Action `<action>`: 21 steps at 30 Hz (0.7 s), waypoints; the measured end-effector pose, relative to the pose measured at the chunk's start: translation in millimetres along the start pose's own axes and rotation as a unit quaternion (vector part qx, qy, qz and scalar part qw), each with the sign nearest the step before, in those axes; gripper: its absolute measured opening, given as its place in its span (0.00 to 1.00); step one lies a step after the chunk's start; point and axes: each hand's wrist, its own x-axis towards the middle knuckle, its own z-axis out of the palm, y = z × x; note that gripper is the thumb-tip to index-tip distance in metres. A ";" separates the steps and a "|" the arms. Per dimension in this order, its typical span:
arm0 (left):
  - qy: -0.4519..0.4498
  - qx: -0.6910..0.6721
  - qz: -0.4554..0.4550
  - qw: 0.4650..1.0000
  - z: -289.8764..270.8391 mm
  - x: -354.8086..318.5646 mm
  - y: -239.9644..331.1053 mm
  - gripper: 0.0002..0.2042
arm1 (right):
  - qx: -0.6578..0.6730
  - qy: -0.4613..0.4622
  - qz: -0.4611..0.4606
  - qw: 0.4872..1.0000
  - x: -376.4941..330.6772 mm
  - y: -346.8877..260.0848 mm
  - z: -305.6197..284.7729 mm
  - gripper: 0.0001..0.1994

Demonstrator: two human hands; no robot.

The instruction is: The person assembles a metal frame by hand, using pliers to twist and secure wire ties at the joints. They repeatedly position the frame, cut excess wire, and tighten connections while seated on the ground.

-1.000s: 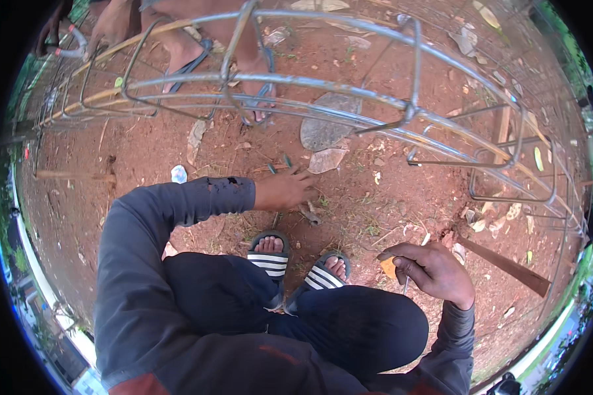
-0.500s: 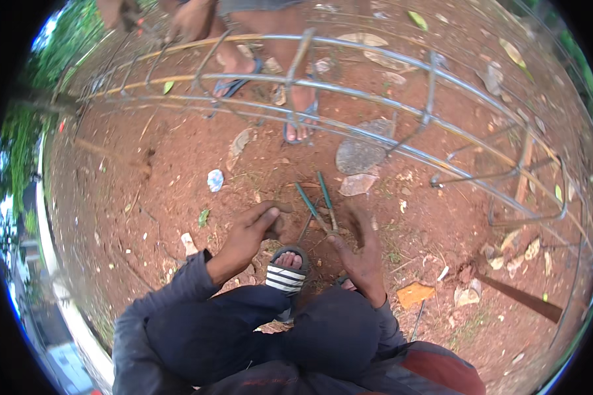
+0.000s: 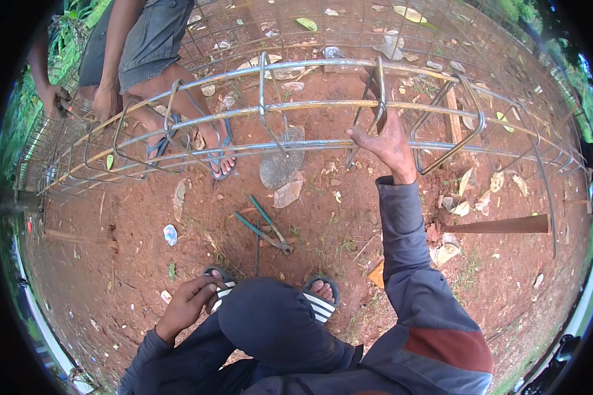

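A long rebar cage [image 3: 323,105] of steel bars and square stirrups stretches across the view in front of me. My right hand [image 3: 394,148] reaches forward to it, with the fingers behind a stirrup [image 3: 381,85] and the thumb out to the left along the lower bar. By my left knee, my left hand [image 3: 188,304] has its fingers curled together; whatever may be in them is hidden. Tying nippers [image 3: 273,232] with green handles lie on the red soil between my feet and the cage, touched by neither hand.
At the far left another person stands in sandals [image 3: 224,155] beyond the cage, a tool in one hand [image 3: 56,100]. A flat grey stone [image 3: 282,161] lies under the cage. A brown metal bar [image 3: 501,224] lies at right; wire mesh [image 3: 296,29] spreads behind.
My right hand has moved from beside the nippers up to the cage. My left hand has drawn back to my knee. The view has shifted, and the other person now appears further left.
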 end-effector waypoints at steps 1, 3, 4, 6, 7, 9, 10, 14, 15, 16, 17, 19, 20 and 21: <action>0.007 0.021 0.003 1.000 -13.0 -7.0 -13.3 0.11 | 0.012 -0.001 -0.035 0.999 5.5 16.2 -0.4 0.51; 0.024 0.034 -0.017 0.999 -32.8 -18.7 -27.5 0.11 | -0.001 -0.024 -0.059 0.998 11.8 27.9 -4.7 0.47; 0.039 0.024 -0.041 0.998 -43.6 -27.8 -27.8 0.10 | -0.023 -0.048 -0.053 0.997 14.5 27.6 -5.8 0.46; 0.059 0.047 -0.067 0.995 -62.2 -44.4 -36.9 0.10 | -0.037 -0.075 -0.026 0.996 17.3 26.8 -5.6 0.45; 0.069 0.084 -0.072 0.991 -72.7 -52.4 -41.2 0.10 | -0.023 -0.080 -0.008 0.997 14.4 25.1 -3.8 0.44; 0.048 0.169 -0.036 0.984 -91.0 -49.4 -50.9 0.11 | 0.009 -0.046 0.008 0.999 6.3 38.4 -15.7 0.44; 0.052 0.217 0.042 0.974 -102.0 -37.9 -63.9 0.11 | -0.010 -0.027 0.053 0.998 2.8 57.0 -33.7 0.46; 0.031 0.298 0.018 0.954 -118.3 -29.2 -89.0 0.10 | -0.074 0.079 -0.017 0.994 -45.9 13.1 -0.8 0.54; 0.022 0.309 0.027 0.950 -122.7 -25.9 -105.7 0.09 | -0.086 0.095 -0.040 0.991 -60.5 -11.9 18.5 0.49; 0.023 0.311 0.096 0.945 -128.2 -17.6 -135.6 0.09 | -0.122 0.150 -0.016 0.981 -79.0 -28.9 32.2 0.42; 0.020 0.314 0.167 0.934 -132.6 -6.8 -162.4 0.09 | -0.151 0.184 -0.005 0.971 -97.0 -44.1 45.6 0.36; 0.020 0.293 0.141 0.946 -131.8 18.5 -164.3 0.10 | -0.127 0.189 0.011 0.974 -134.9 -58.6 82.9 0.28; 0.021 0.259 0.153 0.953 -133.2 33.8 -156.4 0.10 | -0.126 0.151 0.032 0.980 -148.2 -64.0 97.3 0.25; 0.021 0.224 0.164 0.960 -136.3 46.5 -149.2 0.11 | -0.104 0.038 0.058 0.992 -151.8 -66.8 110.9 0.23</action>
